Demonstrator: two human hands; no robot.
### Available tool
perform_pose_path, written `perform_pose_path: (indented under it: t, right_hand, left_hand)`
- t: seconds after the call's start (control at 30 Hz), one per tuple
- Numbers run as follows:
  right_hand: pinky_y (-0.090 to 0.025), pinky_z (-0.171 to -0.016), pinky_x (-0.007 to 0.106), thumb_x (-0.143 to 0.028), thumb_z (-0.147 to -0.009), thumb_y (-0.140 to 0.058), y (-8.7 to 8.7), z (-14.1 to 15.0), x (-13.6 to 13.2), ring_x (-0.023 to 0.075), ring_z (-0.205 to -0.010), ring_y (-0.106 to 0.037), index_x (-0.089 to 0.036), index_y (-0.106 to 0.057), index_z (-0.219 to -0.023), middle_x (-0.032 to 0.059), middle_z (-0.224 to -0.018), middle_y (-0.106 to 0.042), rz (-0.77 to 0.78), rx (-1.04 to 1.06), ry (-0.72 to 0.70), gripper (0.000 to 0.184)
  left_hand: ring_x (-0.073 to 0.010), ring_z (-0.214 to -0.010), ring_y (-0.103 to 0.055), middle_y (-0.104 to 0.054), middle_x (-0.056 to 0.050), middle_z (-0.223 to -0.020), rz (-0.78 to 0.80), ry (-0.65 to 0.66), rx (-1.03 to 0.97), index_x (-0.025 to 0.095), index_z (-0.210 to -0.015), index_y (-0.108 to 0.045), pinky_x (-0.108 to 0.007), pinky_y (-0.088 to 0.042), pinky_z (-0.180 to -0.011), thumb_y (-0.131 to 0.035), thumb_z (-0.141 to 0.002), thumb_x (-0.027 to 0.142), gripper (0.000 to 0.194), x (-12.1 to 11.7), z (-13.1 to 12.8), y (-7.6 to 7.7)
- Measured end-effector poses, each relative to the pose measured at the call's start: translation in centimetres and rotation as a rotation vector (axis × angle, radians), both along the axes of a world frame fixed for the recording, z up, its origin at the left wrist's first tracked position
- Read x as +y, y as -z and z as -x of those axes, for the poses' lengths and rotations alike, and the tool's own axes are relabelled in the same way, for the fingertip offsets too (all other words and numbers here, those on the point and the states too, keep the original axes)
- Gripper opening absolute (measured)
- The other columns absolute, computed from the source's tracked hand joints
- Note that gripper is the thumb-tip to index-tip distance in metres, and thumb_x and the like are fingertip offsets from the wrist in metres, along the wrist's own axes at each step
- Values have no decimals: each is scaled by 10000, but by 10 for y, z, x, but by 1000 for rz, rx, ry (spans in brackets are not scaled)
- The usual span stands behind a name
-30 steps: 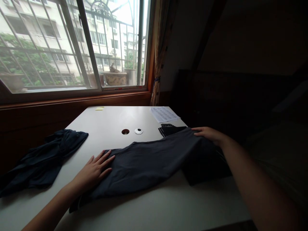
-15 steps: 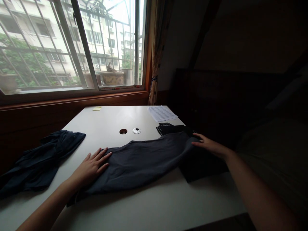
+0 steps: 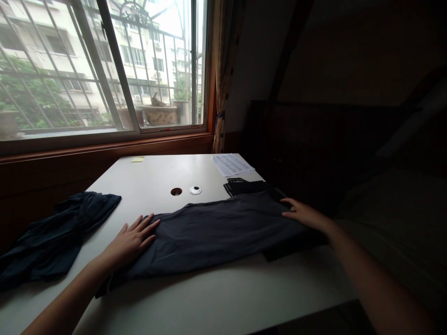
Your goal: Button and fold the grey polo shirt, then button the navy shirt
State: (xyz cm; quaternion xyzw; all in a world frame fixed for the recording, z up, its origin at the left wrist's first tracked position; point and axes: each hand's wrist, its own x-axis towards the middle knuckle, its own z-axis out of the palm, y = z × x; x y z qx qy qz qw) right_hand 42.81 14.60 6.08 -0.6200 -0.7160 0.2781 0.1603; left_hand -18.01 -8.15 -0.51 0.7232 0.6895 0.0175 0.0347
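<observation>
White counter [image 3: 150, 179] below a window [image 3: 116, 60] with bars outside; tied curtain [image 3: 220, 104] alongside, right of room dark. Principal item: grey garment [image 3: 209, 235], laid lengthwise across the middle of the counter, right end over black cloth [image 3: 240, 187]. Left hand [image 3: 131, 239]: grip spread, laid flat on the garment's left end. Right hand [image 3: 305, 214]: grip loose, visible fingertips parted at the right end, no pinched fold seen. Change: right end, held raised a second ago, is now let down, covering more of the black cloth on its near side; by judgement, the piece is close to flat, shallow creases remaining. Edges: counter surface shows along the garment's near side, and beyond its far side around a round hole [image 3: 176, 191] and white disc [image 3: 195, 190]. Right side tighter, cloth near the counter's edge; overhang cannot be told. Left edge: navy garment [image 3: 63, 237], rumpled, apart from the grey. Far corners: yellow note [image 3: 137, 159], left; printed sheets [image 3: 232, 165], right
</observation>
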Motion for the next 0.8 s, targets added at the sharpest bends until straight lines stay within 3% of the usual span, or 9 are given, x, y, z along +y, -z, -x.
perform_pose_path:
  t: [0.1, 0.2, 0.3, 0.37, 0.43, 0.5, 0.57, 0.67, 0.8]
  right_hand:
    - [-528, -789, 355, -316, -833, -675, 6, 3, -2, 273, -850, -698, -186, -567, -1362, 91, -883, -714, -56, -261, -57, 555]
    - [-514, -881, 422, -295, -849, -659, 1, 13, -7, 325, -1012, -674, -204, -559, -1379, 148, -1087, -696, -157, -456, -28, 547]
    - [-493, -946, 506, -290, -889, -602, -6, 37, -13, 380, -1137, -616, -192, -594, -1352, 197, -1260, -623, -369, -600, 3, 474]
    - [-468, -1014, 510, -298, -945, -505, -6, 62, -16, 369, -1186, -591, -164, -608, -1340, 196, -1303, -607, -485, -594, -87, 429]
    - [-408, -1118, 448, -332, -987, -433, 2, 90, -16, 316, -1291, -536, -185, -596, -1366, 147, -1411, -560, -536, -507, -271, 439]
    - [-335, -1187, 404, -412, -1009, -381, 15, 114, -12, 276, -1406, -436, -191, -565, -1407, 116, -1521, -471, -478, -422, -437, 491]
    - [-287, -1213, 436, -512, -1005, -355, 31, 128, -4, 273, -1480, -322, -195, -482, -1480, 91, -1598, -363, -380, -400, -508, 586]
    - [-209, -1233, 481, -613, -987, -303, 50, 128, 14, 266, -1525, -200, -206, -318, -1568, 65, -1651, -228, -309, -403, -464, 710]
    - [-157, -1249, 427, -632, -989, -200, 61, 106, 37, 221, -1536, -149, -190, -262, -1587, 54, -1655, -209, -269, -428, -372, 746]
  left_hand:
    - [-428, -1505, -179, -203, -2, -1654, -9, -11, 16, 425, -1531, -317, -727, -267, -1089, -344, -1010, 519, 530, 0, -1, -3]
    - [-430, -1497, -209, -281, -30, -1634, -87, 34, 53, 380, -1488, -442, -715, -264, -1101, -413, -991, 493, 511, 3, -8, -10]
    - [-370, -1498, -253, -332, -48, -1617, -182, 122, 78, 336, -1482, -462, -644, -244, -1160, -425, -997, 458, 501, 14, -28, -17]
    - [-336, -1502, -261, -347, -47, -1610, -223, 182, 72, 322, -1503, -428, -603, -235, -1186, -412, -1007, 476, 519, 25, -48, -19]
    - [-322, -1507, -253, -341, -40, -1613, -228, 240, 52, 316, -1519, -399, -583, -228, -1198, -383, -1012, 527, 549, 39, -71, -18]
    - [-317, -1515, -232, -307, -30, -1625, -196, 273, 33, 314, -1529, -380, -572, -225, -1203, -342, -1015, 563, 573, 52, -90, -14]
    - [-312, -1519, -218, -265, -34, -1637, -159, 262, 11, 303, -1548, -341, -563, -223, -1204, -307, -1011, 599, 614, 64, -101, -8]
    - [-293, -1523, -212, -220, -31, -1647, -128, 212, -22, 307, -1574, -259, -539, -198, -1215, -267, -1005, 631, 655, 74, -97, 1]
    - [-265, -1530, -191, -232, -8, -1642, -112, 148, -26, 309, -1577, -238, -517, -167, -1228, -234, -1014, 621, 643, 72, -63, 8]
